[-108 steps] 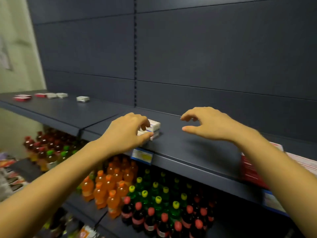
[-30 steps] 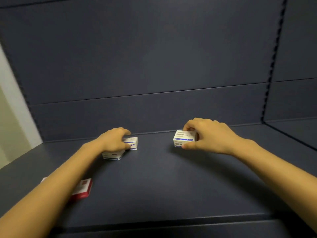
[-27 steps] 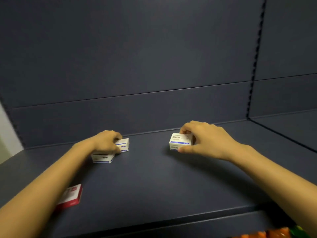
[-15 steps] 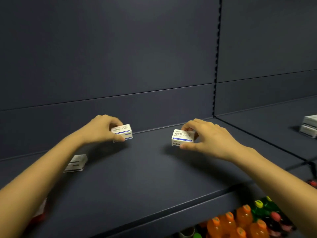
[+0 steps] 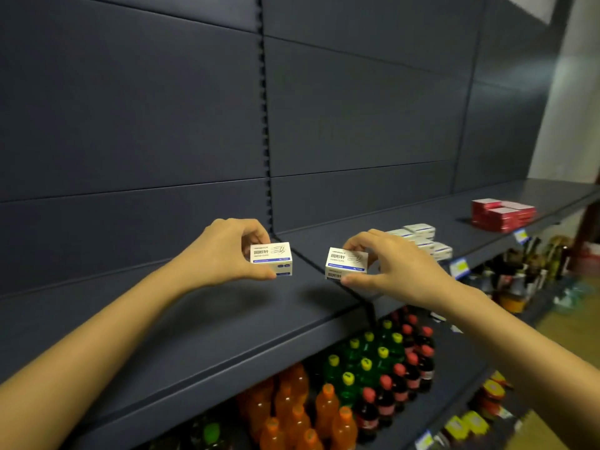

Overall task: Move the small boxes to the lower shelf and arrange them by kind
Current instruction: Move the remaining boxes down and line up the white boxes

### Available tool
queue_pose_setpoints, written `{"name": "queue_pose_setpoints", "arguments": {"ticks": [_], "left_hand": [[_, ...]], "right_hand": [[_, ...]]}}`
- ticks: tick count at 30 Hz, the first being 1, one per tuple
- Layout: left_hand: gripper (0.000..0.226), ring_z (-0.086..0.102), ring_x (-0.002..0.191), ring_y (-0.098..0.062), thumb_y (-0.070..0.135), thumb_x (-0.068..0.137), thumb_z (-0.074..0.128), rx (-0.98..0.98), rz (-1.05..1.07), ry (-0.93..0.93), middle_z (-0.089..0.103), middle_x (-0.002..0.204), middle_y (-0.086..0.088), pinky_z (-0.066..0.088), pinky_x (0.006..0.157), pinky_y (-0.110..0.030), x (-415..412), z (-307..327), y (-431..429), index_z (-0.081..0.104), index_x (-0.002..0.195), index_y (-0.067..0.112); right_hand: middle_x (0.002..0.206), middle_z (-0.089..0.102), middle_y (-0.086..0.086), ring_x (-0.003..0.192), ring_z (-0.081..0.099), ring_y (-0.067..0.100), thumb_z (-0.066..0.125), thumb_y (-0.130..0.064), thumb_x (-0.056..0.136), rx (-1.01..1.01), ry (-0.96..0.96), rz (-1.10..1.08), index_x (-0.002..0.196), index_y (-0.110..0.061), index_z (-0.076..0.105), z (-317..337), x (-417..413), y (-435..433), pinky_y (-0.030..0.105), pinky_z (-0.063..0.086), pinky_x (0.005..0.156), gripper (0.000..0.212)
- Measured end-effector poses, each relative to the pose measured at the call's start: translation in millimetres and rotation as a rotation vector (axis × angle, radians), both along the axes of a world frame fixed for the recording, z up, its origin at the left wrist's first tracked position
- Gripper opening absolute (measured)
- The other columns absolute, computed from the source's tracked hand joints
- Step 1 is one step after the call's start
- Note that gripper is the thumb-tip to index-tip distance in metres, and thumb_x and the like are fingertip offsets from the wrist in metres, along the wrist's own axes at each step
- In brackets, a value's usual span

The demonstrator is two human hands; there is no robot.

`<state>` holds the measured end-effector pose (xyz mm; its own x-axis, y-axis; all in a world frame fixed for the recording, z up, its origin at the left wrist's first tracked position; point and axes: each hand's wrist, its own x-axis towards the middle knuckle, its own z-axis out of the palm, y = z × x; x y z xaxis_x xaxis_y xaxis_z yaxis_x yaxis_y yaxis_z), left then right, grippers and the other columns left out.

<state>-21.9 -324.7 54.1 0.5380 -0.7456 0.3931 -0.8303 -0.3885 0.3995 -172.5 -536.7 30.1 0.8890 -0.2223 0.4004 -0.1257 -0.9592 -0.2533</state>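
Observation:
My left hand point(image 5: 224, 251) grips a small white box with a blue stripe point(image 5: 272, 258), held just above the dark shelf point(image 5: 201, 332). My right hand point(image 5: 394, 271) grips a second white and blue box point(image 5: 344, 264) of the same kind, a short way to the right, over the seam between two shelf sections. Further right on the shelf lies a cluster of several matching white boxes point(image 5: 422, 238). A stack of red boxes point(image 5: 501, 214) sits beyond them, near the shelf's far right end.
Below the shelf stand rows of orange bottles point(image 5: 302, 414), green bottles point(image 5: 360, 362) and dark bottles with red caps point(image 5: 409, 362). A blue price tag point(image 5: 459, 267) hangs on the shelf edge. More goods crowd the lower right shelves.
Both hands have lifted their boxes off the shelf and carried them to the right. The view has swung right, so the white cluster and red stack now show; the boxes at the left are out of view.

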Motion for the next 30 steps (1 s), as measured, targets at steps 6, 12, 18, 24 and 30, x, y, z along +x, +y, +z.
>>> {"name": "queue_pose_setpoints", "arguments": {"ticks": [6,12,18,24,30], "left_hand": [[0.036,0.064,0.08,-0.012,0.031,0.061,0.083,-0.029,-0.023,0.014,0.07,0.088,0.007,0.054,0.073,-0.031,-51,-17,-85,0.063,0.089,0.021],[0.033,0.058,0.069,-0.004,0.034,0.061,0.082,-0.066,-0.012,0.014,0.064,0.083,0.014,0.045,0.059,-0.015,-87,-26,-146,0.063,0.086,0.022],[0.037,0.056,0.065,-0.004,0.037,0.06,0.082,-0.098,0.023,-0.001,0.064,0.08,0.013,0.042,0.056,-0.015,-102,-14,-198,0.064,0.087,0.02],[0.039,0.057,0.067,-0.005,0.036,0.062,0.081,-0.089,0.063,0.055,0.066,0.083,0.006,0.044,0.061,-0.016,-93,-5,-245,0.065,0.091,0.016],[0.036,0.065,0.079,-0.017,0.037,0.062,0.081,-0.073,0.118,0.075,0.07,0.087,0.001,0.054,0.074,-0.032,-72,-11,-281,0.065,0.089,0.018]], "right_hand": [[0.11,0.055,-0.022,0.088,0.054,0.005,0.065,-0.055,0.073,0.013,0.009,-0.036,0.107,-0.04,0.051,-11,-59,-80,0.028,0.04,0.071,0.039],[0.11,0.053,-0.022,0.096,0.055,0.006,0.064,-0.055,0.073,0.028,0.039,-0.032,0.11,-0.039,0.052,-13,-97,-145,0.033,0.047,0.078,0.042],[0.111,0.057,-0.019,0.099,0.057,0.008,0.066,-0.052,0.074,0.095,0.058,-0.024,0.107,-0.041,0.051,-15,-114,-194,0.038,0.05,0.082,0.038],[0.109,0.059,-0.016,0.096,0.059,0.007,0.067,-0.049,0.075,0.16,0.026,-0.007,0.106,-0.037,0.054,-14,-106,-233,0.039,0.052,0.082,0.036],[0.113,0.06,-0.014,0.101,0.058,0.01,0.068,-0.046,0.076,0.186,-0.01,0.065,0.108,-0.036,0.053,-16,-77,-271,0.042,0.051,0.086,0.037]]}}
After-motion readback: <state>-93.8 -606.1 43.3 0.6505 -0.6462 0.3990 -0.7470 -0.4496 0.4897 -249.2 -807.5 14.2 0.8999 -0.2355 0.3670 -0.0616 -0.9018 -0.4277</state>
